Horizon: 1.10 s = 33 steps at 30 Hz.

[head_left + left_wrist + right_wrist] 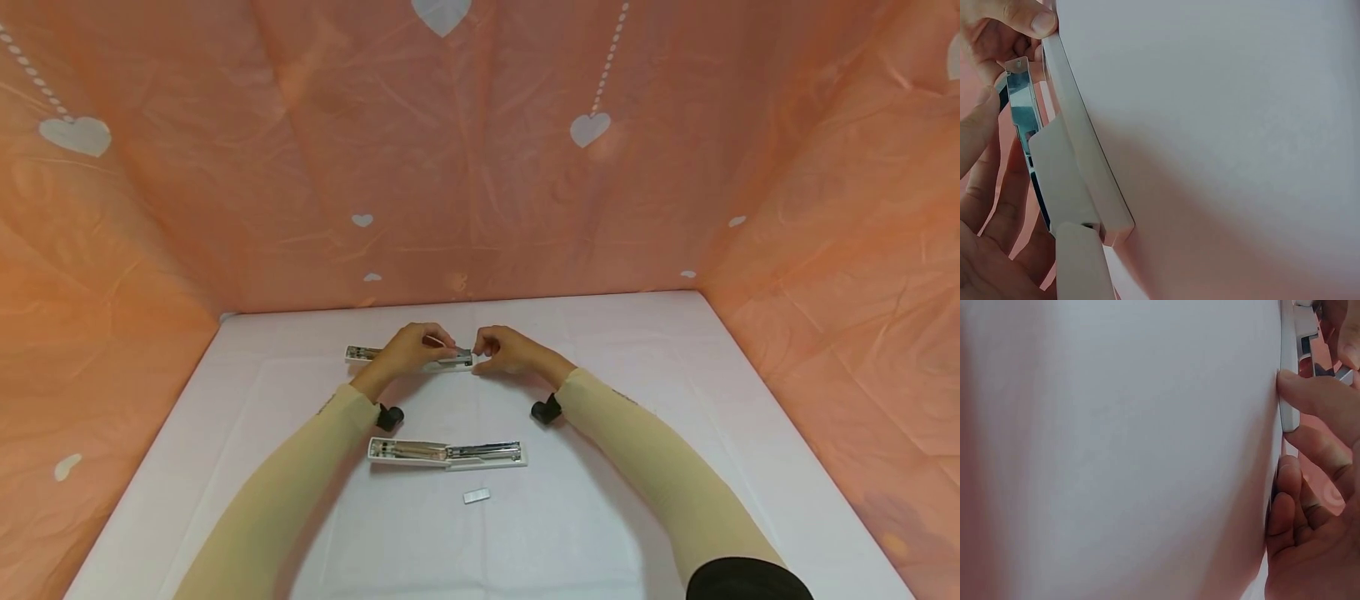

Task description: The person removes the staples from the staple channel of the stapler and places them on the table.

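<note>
A white stapler (462, 364), opened out with its metal inside showing, lies at the back of the table. My left hand (414, 347) is over its middle, and its thumb and fingers pinch a small grey piece (1345, 375), probably a strip of staples, beside the metal magazine (1022, 103). At the stapler's right end, my right hand (510, 350) grips the white base (1290, 415) between thumb and forefinger. The left hand partly hides the stapler's middle in the head view.
Nearer the front, a second opened stapler (486, 454) lies on the white table (600, 533). A small pale strip of staples (476, 496) is just in front of it. Orange cloth with hearts (480, 167) hangs behind and at both sides.
</note>
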Each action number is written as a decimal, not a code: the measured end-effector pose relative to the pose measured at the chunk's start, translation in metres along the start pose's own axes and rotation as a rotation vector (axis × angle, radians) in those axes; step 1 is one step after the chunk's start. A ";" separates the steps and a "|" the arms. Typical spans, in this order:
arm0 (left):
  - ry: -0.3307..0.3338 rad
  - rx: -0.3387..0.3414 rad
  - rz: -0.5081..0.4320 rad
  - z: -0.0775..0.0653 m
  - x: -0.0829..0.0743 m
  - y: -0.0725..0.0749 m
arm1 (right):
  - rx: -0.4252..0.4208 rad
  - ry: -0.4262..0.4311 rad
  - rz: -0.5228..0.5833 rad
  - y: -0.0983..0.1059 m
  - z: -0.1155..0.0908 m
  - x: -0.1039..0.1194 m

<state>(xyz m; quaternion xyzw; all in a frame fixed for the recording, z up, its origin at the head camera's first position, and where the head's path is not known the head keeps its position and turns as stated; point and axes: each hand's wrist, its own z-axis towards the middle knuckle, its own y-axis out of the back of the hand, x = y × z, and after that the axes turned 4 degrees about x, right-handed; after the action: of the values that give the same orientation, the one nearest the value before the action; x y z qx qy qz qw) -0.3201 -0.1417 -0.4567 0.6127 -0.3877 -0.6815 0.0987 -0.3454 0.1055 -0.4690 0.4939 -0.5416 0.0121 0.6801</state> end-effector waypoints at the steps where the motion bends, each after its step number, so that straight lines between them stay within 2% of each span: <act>1: -0.003 -0.001 -0.006 0.000 0.000 0.000 | 0.000 0.001 0.000 0.000 0.000 0.000; 7: -0.030 0.015 0.000 0.000 0.001 0.001 | 0.003 0.003 0.002 0.000 0.001 -0.001; 15: -0.040 0.011 0.082 -0.003 -0.003 0.002 | 0.007 -0.008 0.005 -0.001 0.003 -0.003; 26: -0.070 -0.060 0.114 -0.014 -0.003 0.007 | 0.011 -0.023 0.011 -0.001 0.004 -0.002; 33: -0.080 -0.099 0.089 -0.025 -0.003 0.012 | 0.017 -0.026 0.026 0.001 0.003 -0.001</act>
<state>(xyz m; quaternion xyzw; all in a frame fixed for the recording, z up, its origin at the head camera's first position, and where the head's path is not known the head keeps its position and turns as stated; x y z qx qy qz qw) -0.3006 -0.1578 -0.4456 0.5616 -0.3840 -0.7187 0.1435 -0.3485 0.1044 -0.4697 0.4927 -0.5565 0.0189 0.6687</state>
